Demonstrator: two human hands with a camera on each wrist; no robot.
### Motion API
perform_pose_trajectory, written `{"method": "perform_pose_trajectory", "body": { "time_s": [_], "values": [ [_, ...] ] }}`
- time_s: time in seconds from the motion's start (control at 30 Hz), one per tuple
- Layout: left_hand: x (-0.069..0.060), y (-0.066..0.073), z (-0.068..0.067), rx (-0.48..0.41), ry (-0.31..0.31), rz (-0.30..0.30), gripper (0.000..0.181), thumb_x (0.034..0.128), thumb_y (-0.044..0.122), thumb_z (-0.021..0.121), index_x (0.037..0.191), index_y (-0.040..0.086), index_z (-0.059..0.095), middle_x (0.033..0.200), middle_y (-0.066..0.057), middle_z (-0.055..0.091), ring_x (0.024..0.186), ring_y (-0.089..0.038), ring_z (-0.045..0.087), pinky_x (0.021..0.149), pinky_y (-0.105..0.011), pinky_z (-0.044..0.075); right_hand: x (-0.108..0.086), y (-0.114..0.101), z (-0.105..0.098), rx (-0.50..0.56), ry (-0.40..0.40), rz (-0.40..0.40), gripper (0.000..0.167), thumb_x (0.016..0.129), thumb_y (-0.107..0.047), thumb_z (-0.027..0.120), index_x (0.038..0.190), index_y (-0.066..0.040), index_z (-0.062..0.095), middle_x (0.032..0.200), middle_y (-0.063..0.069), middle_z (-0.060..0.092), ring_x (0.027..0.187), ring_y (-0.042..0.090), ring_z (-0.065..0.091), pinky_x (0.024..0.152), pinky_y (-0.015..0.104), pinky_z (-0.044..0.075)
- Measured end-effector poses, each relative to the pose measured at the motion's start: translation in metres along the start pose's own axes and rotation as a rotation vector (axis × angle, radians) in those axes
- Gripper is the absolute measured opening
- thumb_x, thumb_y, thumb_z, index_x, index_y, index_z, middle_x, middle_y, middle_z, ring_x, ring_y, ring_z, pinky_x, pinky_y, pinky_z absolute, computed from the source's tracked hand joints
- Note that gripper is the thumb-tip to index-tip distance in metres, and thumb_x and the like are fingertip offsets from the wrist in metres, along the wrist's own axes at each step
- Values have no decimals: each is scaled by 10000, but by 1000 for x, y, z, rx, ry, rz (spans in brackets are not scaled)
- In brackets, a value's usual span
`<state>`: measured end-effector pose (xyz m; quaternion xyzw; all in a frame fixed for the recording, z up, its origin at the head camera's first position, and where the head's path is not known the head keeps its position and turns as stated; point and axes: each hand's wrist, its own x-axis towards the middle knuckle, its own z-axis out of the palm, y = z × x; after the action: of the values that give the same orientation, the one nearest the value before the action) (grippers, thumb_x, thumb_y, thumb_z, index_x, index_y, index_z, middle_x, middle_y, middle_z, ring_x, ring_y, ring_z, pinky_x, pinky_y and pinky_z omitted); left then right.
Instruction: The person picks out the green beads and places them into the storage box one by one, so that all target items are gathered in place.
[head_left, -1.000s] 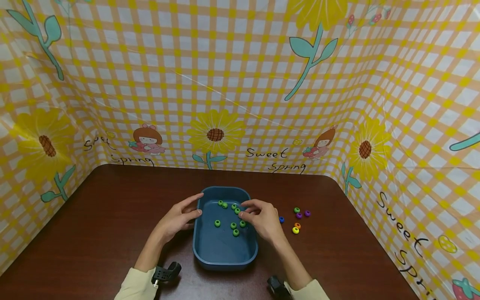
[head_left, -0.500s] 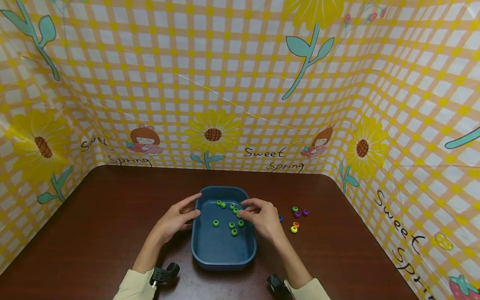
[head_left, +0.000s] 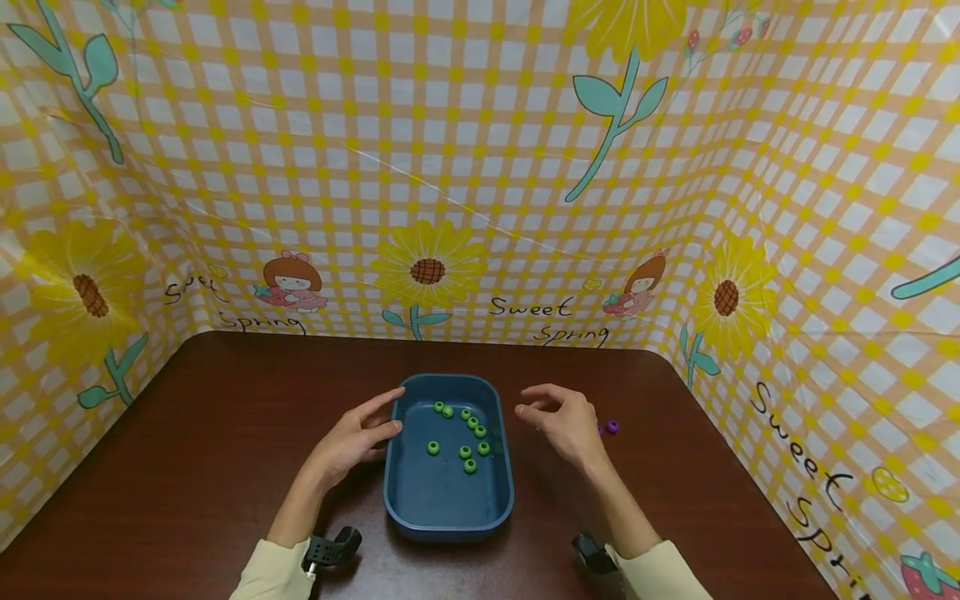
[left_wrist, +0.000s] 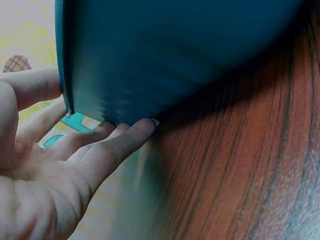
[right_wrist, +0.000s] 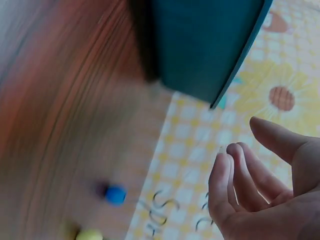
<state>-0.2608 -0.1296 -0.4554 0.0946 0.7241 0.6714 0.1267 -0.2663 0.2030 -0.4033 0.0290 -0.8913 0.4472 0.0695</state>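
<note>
A dark blue rectangular tub (head_left: pixel 448 528) stands on the table with several green beads (head_left: pixel 432 448) scattered inside. Against its left side rests my left hand (head_left: pixel 347 440); in the left wrist view its extended fingers touch the outer wall and the thumb meets the rim. To the right of the tub, apart from it, my right hand (head_left: pixel 567 423) hovers with thumb and fingers spread and nothing between them. A purple bead (head_left: pixel 612 427) lies just beyond that hand, which hides other beads in the head view. The right wrist view has a blue bead (right_wrist: pixel 115 194) and a yellow bead (right_wrist: pixel 90 235).
The brown wooden table (head_left: pixel 247 450) carries everything. A checked cloth (head_left: pixel 360 192) with sunflowers stands as a wall behind and along both sides. Black straps (head_left: pixel 333 547) are on both wrists.
My right hand has moved right, from over the tub to outside it, leaving one more green bead visible inside near the right wall. The left hand has stayed put.
</note>
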Motion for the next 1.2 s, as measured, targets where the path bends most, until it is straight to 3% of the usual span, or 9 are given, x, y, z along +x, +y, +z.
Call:
{"method": "perform_pose_trajectory", "body": {
  "time_s": [0.17, 0.27, 0.5, 0.63, 1.03, 1.2],
  "values": [
    [-1, 0, 1, -7, 0, 0, 601, 1032, 165, 595, 1585, 203, 364, 1524, -279, 457, 1304, -406, 580, 994, -549, 537, 7, 17, -23, -95, 8, 0, 353, 886, -273, 790, 1200, -121, 732, 984, 92, 750, 801, 245, 699, 603, 299, 534],
    [0, 0, 2, -13, 3, -5, 603, 1033, 170, 593, 1588, 211, 359, 1519, -279, 464, 1302, -405, 581, 1002, -552, 531, 11, 28, -35, -161, 17, 6, 399, 897, -293, 773, 1243, -106, 708, 1049, 117, 744, 909, 264, 695, 676, 320, 547],
    [-1, -2, 4, -16, 20, -9, 595, 1040, 169, 579, 1589, 231, 358, 1530, -269, 455, 1323, -399, 565, 1022, -562, 515, 17, 53, -59, -266, 4, 53, 487, 919, -311, 742, 1315, -44, 646, 1144, 186, 726, 982, 344, 689, 821, 450, 548],
    [-1, -2, 5, -12, 35, -13, 590, 1040, 168, 579, 1585, 244, 367, 1537, -262, 451, 1322, -399, 566, 1015, -563, 518, 21, 64, -69, -307, 9, 68, 535, 918, -337, 739, 1331, -16, 626, 1205, 235, 707, 1099, 417, 632, 838, 478, 528],
    [-1, -2, 8, 24, 29, -29, 591, 1059, 178, 544, 1599, 292, 330, 1664, -168, 270, 1414, -416, 465, 1041, -553, 499, 25, 85, -74, -337, -32, 96, 510, 931, -287, 727, 1315, 32, 620, 1162, 256, 717, 1005, 408, 668, 874, 557, 510],
    [-2, -2, 7, 14, 23, -29, 595, 1059, 177, 543, 1601, 290, 325, 1668, -170, 257, 1405, -423, 472, 1054, -572, 481, 27, 90, -70, -324, -45, 72, 465, 926, -260, 733, 1273, 37, 650, 1164, 265, 715, 1035, 428, 653, 1035, 642, 356]
  ]
}}
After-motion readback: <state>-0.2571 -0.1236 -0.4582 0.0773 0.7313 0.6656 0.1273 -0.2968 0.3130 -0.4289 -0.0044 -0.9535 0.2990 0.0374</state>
